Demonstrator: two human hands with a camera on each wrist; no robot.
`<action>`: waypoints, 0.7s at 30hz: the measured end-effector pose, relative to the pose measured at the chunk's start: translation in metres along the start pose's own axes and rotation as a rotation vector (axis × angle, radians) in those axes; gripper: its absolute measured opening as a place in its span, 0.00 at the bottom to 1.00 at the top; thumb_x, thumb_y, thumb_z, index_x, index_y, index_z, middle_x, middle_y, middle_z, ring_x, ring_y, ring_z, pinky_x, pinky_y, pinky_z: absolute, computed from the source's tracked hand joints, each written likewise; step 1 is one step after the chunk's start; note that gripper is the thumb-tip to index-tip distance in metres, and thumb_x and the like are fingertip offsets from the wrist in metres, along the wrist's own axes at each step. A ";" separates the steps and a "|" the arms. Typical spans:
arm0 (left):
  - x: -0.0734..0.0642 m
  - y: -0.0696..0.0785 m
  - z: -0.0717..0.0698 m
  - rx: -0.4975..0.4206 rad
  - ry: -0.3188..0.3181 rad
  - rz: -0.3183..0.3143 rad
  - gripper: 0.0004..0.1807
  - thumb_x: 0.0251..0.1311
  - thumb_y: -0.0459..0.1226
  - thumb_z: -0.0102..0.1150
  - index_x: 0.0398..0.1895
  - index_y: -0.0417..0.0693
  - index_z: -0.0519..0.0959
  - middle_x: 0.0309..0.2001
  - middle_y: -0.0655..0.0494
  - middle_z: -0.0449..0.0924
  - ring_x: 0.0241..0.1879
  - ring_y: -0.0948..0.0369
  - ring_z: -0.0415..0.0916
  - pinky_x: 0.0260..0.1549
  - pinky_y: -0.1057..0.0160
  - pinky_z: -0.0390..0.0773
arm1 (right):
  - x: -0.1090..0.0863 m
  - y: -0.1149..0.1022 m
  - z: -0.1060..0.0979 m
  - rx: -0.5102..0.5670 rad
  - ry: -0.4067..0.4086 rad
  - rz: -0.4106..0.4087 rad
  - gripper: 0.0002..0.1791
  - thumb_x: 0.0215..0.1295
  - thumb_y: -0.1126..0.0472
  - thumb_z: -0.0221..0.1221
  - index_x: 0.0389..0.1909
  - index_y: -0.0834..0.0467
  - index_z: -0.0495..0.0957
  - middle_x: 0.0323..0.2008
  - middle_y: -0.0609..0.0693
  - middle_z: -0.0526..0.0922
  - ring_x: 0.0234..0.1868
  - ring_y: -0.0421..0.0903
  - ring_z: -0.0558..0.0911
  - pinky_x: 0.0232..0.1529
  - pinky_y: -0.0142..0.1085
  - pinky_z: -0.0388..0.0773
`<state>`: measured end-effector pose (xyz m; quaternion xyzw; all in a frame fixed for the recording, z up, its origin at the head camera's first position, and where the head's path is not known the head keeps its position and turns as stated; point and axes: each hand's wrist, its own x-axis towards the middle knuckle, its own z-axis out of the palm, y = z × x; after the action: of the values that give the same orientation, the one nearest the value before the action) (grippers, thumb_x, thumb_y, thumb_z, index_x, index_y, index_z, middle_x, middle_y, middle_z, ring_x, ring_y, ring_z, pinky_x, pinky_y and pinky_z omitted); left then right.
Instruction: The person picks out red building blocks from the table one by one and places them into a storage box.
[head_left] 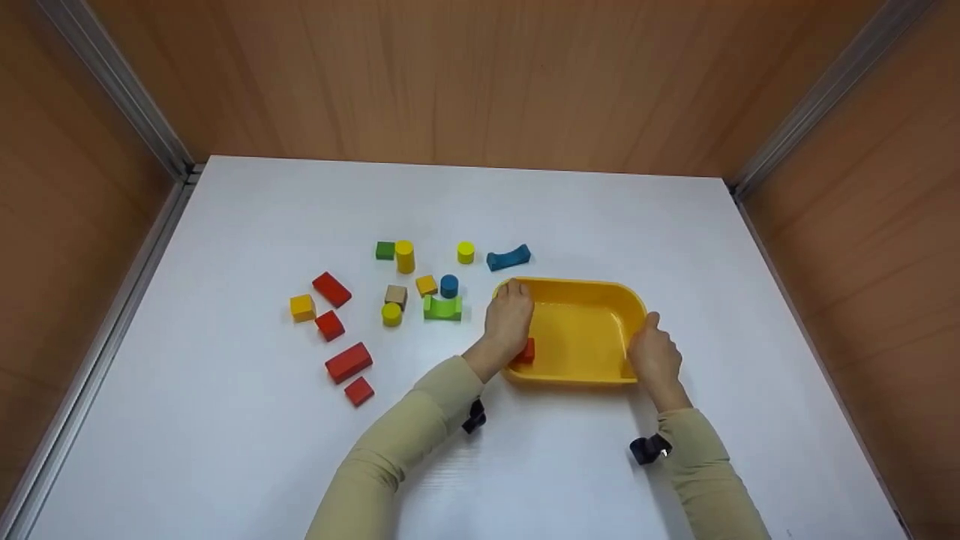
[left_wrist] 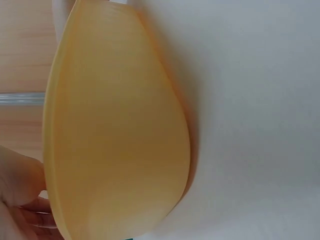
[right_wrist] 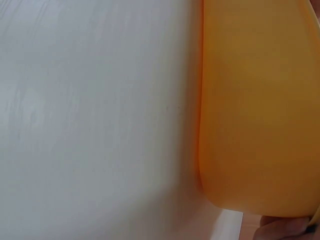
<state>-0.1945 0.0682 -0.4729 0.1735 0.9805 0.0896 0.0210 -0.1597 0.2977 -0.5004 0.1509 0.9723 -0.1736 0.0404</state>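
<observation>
A deep yellow plastic tray (head_left: 581, 326) is on the white table, with a hand at each end. My left hand (head_left: 510, 319) grips its left rim, and in the left wrist view the fingers (left_wrist: 37, 218) curl at the edge. At the opposite end my right hand (head_left: 655, 360) holds the right rim; its fingers (right_wrist: 282, 227) show at the tray's corner in the right wrist view. Inside the tray, beside my left wrist, lies a red block (head_left: 529, 351), partly hidden by that hand.
Left of the tray lie several loose wooden blocks, among them a red block (head_left: 349, 362), a light green arch block (head_left: 442, 308) and a blue cylinder (head_left: 449, 286). A blue curved block (head_left: 508, 258) sits just behind the tray. Wooden walls (head_left: 480, 82) enclose the table.
</observation>
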 end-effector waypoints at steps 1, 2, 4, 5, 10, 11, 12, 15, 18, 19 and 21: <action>0.001 0.001 0.000 0.011 -0.005 0.003 0.21 0.54 0.30 0.56 0.53 0.37 0.68 0.45 0.45 0.68 0.42 0.56 0.66 0.44 0.65 0.72 | 0.000 0.000 0.000 -0.003 0.002 0.000 0.17 0.62 0.66 0.40 0.50 0.69 0.54 0.19 0.59 0.72 0.16 0.51 0.71 0.13 0.38 0.66; 0.002 0.001 0.001 0.022 -0.012 0.004 0.21 0.54 0.30 0.56 0.53 0.37 0.68 0.44 0.45 0.68 0.41 0.56 0.66 0.44 0.65 0.73 | 0.000 0.000 0.000 -0.004 0.004 0.001 0.17 0.62 0.66 0.40 0.50 0.69 0.54 0.19 0.59 0.72 0.16 0.51 0.71 0.13 0.39 0.66; 0.003 0.002 0.002 0.041 -0.030 0.002 0.21 0.55 0.30 0.56 0.53 0.37 0.68 0.45 0.45 0.68 0.41 0.56 0.66 0.43 0.65 0.73 | 0.000 0.000 0.000 -0.004 0.007 0.001 0.17 0.62 0.66 0.40 0.50 0.70 0.54 0.19 0.60 0.72 0.16 0.51 0.71 0.13 0.39 0.66; 0.004 0.003 0.002 0.044 -0.038 -0.001 0.22 0.54 0.30 0.56 0.53 0.37 0.68 0.45 0.45 0.68 0.41 0.55 0.66 0.43 0.65 0.73 | 0.000 0.000 0.000 -0.004 0.008 0.001 0.17 0.61 0.66 0.40 0.50 0.69 0.54 0.19 0.59 0.72 0.16 0.51 0.71 0.13 0.39 0.66; 0.007 0.004 0.006 0.094 -0.075 -0.012 0.21 0.54 0.31 0.57 0.52 0.37 0.69 0.43 0.45 0.68 0.39 0.56 0.66 0.40 0.65 0.75 | -0.001 0.001 -0.001 0.000 0.006 -0.034 0.16 0.63 0.66 0.39 0.49 0.70 0.54 0.16 0.57 0.70 0.13 0.48 0.70 0.11 0.36 0.64; 0.007 0.005 0.006 0.108 -0.077 -0.011 0.21 0.54 0.31 0.57 0.52 0.37 0.70 0.42 0.45 0.69 0.39 0.56 0.66 0.39 0.65 0.75 | -0.001 0.001 -0.001 0.000 0.005 -0.038 0.16 0.63 0.66 0.40 0.49 0.70 0.54 0.16 0.57 0.70 0.13 0.48 0.70 0.10 0.36 0.64; 0.008 0.005 0.007 0.122 -0.080 -0.008 0.21 0.54 0.32 0.58 0.51 0.37 0.70 0.41 0.45 0.69 0.38 0.56 0.67 0.39 0.65 0.75 | -0.001 0.001 -0.001 -0.002 0.006 -0.039 0.17 0.64 0.66 0.40 0.50 0.71 0.54 0.16 0.57 0.71 0.13 0.48 0.70 0.10 0.35 0.64; 0.009 0.006 0.008 0.141 -0.087 -0.009 0.21 0.53 0.33 0.58 0.51 0.36 0.70 0.41 0.45 0.69 0.38 0.55 0.67 0.38 0.64 0.76 | 0.000 0.001 -0.001 -0.002 0.002 -0.025 0.20 0.64 0.65 0.40 0.53 0.71 0.53 0.18 0.59 0.72 0.14 0.49 0.71 0.12 0.37 0.65; 0.010 0.007 0.009 0.131 -0.098 -0.014 0.21 0.53 0.34 0.58 0.51 0.37 0.70 0.41 0.45 0.69 0.38 0.55 0.68 0.38 0.63 0.76 | 0.000 0.001 -0.001 -0.001 -0.007 -0.007 0.21 0.63 0.64 0.41 0.54 0.70 0.52 0.21 0.61 0.74 0.17 0.51 0.73 0.14 0.39 0.67; 0.011 0.007 0.010 0.125 -0.104 -0.017 0.20 0.54 0.34 0.58 0.51 0.37 0.70 0.41 0.45 0.69 0.38 0.55 0.68 0.38 0.63 0.76 | 0.000 0.001 -0.001 0.001 -0.012 -0.002 0.21 0.63 0.64 0.41 0.54 0.70 0.52 0.22 0.61 0.74 0.17 0.51 0.73 0.14 0.40 0.68; 0.011 0.007 0.011 0.122 -0.112 -0.020 0.20 0.54 0.34 0.58 0.50 0.38 0.71 0.41 0.45 0.70 0.37 0.55 0.69 0.38 0.62 0.76 | 0.000 0.001 -0.001 0.000 -0.018 0.004 0.20 0.64 0.63 0.41 0.53 0.69 0.53 0.22 0.62 0.74 0.18 0.52 0.74 0.15 0.41 0.68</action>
<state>-0.2015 0.0806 -0.4823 0.1692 0.9831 0.0198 0.0663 -0.1599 0.2988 -0.4999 0.1515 0.9716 -0.1748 0.0493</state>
